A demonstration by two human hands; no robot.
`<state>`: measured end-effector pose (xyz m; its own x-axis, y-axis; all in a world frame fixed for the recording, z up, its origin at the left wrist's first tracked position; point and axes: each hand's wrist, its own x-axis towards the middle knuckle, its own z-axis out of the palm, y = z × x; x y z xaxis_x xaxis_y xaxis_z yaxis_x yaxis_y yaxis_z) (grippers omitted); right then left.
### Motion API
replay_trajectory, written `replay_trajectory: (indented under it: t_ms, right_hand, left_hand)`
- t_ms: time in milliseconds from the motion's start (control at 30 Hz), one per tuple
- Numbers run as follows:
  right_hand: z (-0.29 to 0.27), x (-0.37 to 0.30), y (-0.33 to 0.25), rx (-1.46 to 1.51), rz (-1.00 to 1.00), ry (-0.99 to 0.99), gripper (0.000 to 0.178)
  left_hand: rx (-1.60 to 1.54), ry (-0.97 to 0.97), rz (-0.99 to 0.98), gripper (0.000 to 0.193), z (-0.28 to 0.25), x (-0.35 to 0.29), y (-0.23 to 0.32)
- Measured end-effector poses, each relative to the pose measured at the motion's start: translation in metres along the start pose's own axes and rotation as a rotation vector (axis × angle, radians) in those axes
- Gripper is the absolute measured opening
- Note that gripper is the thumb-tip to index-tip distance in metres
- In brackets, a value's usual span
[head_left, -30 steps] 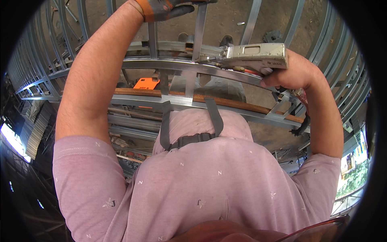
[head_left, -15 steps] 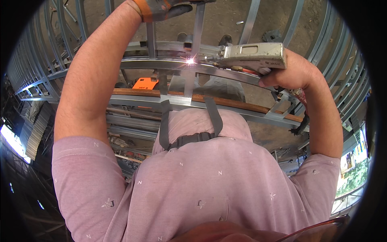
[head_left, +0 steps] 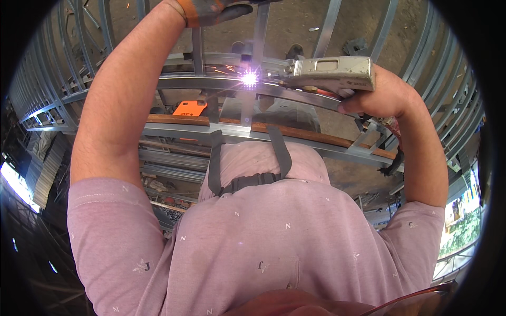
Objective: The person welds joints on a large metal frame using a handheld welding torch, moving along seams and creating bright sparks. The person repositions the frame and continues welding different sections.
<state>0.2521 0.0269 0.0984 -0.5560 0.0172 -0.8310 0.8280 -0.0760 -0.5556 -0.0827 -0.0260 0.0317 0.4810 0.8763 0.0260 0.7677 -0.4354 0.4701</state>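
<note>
My bare right hand (head_left: pixel 374 97) is closed around the grip of a boxy beige handheld welder (head_left: pixel 332 71). From its left end a thin tip points at a bright welding arc (head_left: pixel 250 78) on a curved metal rail (head_left: pixel 205 82). The arc sits where an upright metal bar (head_left: pixel 247 108) meets that rail. At the upper edge my left hand (head_left: pixel 211 13) wears an orange and grey glove. Its thumb and a dark fingertip stretch rightward, apart, near another upright bar (head_left: pixel 261 31); the picture's edge cuts off the rest of this hand.
Rows of metal bars (head_left: pixel 416 58) curve along both sides. Closer to my body, a brown strip (head_left: pixel 316 137) lies along a lower rail (head_left: pixel 337 154). An orange plate-like piece (head_left: pixel 190 108) is behind the bars. Dirt ground (head_left: pixel 295 23) shows through the gaps.
The arc has grown larger and brighter, and orange sparks now fly to its left. Both hands and the welder have stayed nearly in place.
</note>
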Motion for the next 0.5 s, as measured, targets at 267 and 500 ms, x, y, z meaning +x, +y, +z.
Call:
replay_trajectory:
  t_ms: [267, 500]
  right_hand:
    - [0.000, -0.002, -0.006, -0.010, 0.033, 0.001, 0.064]
    - [-0.002, -0.003, -0.005, -0.017, 0.027, 0.008, 0.062]
  left_hand:
    - [0.081, -0.113, 0.329, 0.062, 0.009, -0.011, -0.041]
    - [0.108, -0.087, 0.354, 0.060, 0.011, -0.011, -0.042]
